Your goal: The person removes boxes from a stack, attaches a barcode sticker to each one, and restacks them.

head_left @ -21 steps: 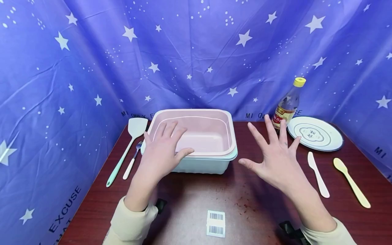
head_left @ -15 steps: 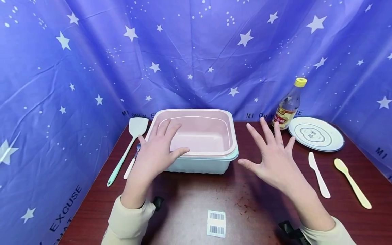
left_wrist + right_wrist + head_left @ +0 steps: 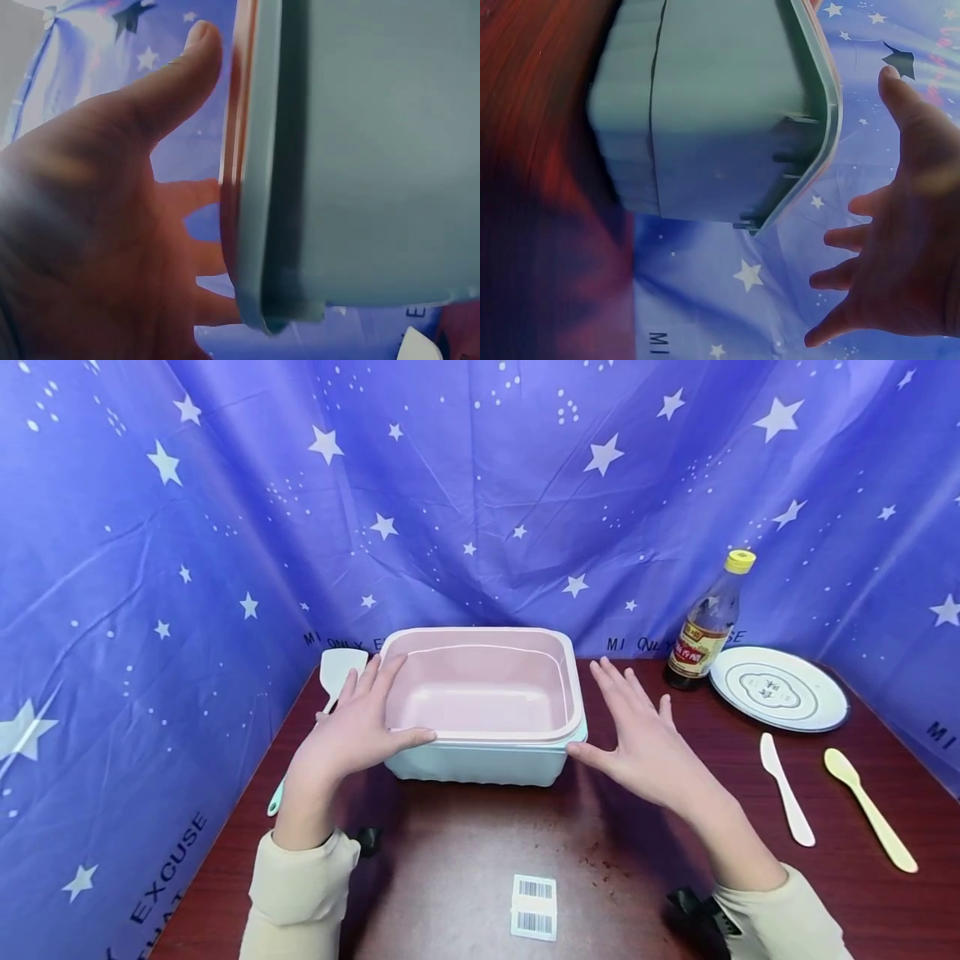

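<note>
A pink rectangular basin (image 3: 480,706) sits nested in a light blue-green basin (image 3: 480,766) at the back middle of the table. At its left end is my left hand (image 3: 348,735), fingers spread and thumb over the front left corner. In the left wrist view, the fingertips of the left hand (image 3: 127,202) reach behind the rim. My right hand (image 3: 648,747) hovers by the right end, fingers extended and thumb tip at the front right corner. The right wrist view shows a gap between the right hand (image 3: 900,232) and the blue-green wall (image 3: 720,120).
A spatula (image 3: 341,668) lies left, partly behind my left hand. On the right are a yellow-capped bottle (image 3: 701,635), a white plate (image 3: 813,697), a white knife (image 3: 787,793) and a yellow spoon (image 3: 873,814). A barcode label (image 3: 534,907) lies near the front.
My left hand has moved left from over the pink basin to its left end, covering the fork. My right hand has moved left toward the right end, its fingers closer together. The basins have stayed put.
</note>
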Motion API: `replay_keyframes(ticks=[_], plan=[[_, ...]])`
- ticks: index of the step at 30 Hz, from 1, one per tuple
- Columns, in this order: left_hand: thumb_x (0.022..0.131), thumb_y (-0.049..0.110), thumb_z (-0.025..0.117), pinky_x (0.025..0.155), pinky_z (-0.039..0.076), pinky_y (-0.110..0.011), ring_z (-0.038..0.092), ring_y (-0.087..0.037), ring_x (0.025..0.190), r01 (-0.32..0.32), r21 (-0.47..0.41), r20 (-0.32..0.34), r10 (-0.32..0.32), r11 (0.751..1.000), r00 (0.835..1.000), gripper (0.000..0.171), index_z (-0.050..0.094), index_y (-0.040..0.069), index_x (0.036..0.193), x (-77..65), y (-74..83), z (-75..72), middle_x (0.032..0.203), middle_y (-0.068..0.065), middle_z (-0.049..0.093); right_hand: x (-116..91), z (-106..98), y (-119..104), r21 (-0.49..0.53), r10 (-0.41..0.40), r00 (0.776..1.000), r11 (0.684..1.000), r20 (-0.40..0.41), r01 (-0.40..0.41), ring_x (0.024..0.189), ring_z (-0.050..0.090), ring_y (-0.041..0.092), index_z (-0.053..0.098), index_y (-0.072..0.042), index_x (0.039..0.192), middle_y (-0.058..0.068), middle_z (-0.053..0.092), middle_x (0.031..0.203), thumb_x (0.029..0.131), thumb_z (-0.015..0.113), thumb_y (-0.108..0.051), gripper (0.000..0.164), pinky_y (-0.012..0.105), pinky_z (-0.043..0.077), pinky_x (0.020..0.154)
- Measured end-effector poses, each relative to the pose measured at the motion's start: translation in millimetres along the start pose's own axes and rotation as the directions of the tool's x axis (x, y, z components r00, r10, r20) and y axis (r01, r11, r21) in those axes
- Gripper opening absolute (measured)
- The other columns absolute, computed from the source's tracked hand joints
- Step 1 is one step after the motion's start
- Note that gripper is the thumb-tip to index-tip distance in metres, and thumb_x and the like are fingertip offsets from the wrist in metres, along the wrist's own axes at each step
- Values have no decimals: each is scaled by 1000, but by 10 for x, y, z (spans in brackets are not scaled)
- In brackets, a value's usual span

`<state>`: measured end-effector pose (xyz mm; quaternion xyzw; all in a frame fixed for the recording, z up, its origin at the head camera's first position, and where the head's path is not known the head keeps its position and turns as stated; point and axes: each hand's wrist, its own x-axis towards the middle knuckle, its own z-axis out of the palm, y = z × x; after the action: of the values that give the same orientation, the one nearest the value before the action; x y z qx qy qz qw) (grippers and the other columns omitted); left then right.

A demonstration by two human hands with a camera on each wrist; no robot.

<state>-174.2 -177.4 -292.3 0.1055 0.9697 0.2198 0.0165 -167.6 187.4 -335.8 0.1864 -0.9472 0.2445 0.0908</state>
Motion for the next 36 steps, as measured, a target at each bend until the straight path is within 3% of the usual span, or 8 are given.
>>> replay_keyframes(ticks=[3,7,13,17,21,26,36], plan=[[81,65,73,103,9,-83,-3,-49,150,15,-39,38,-14,999,999,115,4,25,164,6,-79,-3,168,-19,0,57,49,-12,17,11,1000,1000,16,-11,153,5,35,7,-21,164,3,10,169,85,67,-69,110,80,2,106],[82,48,80,115,15,-67,14,-48,148,-64,-162,26,69,985,997,116,5,9,162,47,-183,15,163,-27,13,119,114,-11,15,16,999,1000,30,-16,153,8,34,6,-18,164,5,10,169,83,68,-71,115,79,7,107],[81,27,84,112,31,-53,35,-39,139,-111,-434,71,156,894,985,121,-5,0,157,112,-377,26,157,-27,24,169,241,17,55,16,998,998,66,-20,153,9,32,6,-11,163,9,8,169,84,68,-70,116,78,11,107],[81,23,85,107,37,-46,42,-38,132,-148,-509,96,227,848,969,111,4,2,155,176,-528,69,151,-24,31,177,287,23,107,0,999,994,54,-6,152,16,33,4,-12,163,12,10,168,86,70,-64,114,80,14,105],[81,23,85,105,39,-46,42,-41,130,-185,-565,95,286,804,954,107,9,1,154,204,-613,85,149,-25,32,172,314,21,158,9,997,987,74,-20,151,16,35,-1,-19,164,9,6,169,87,69,-63,113,79,13,106],[78,24,86,108,34,-44,39,-40,133,-108,-595,133,230,797,964,108,12,4,155,197,-668,85,149,-23,36,171,340,23,174,25,996,984,87,-40,151,16,37,-3,-21,163,9,4,169,88,67,-65,112,76,13,109],[77,21,87,111,30,-44,37,-40,135,-157,-612,118,286,775,951,109,14,9,157,268,-793,144,151,-21,36,175,380,35,263,-53,998,964,33,42,150,18,32,-1,-14,163,16,6,167,91,73,-50,110,58,26,115]])
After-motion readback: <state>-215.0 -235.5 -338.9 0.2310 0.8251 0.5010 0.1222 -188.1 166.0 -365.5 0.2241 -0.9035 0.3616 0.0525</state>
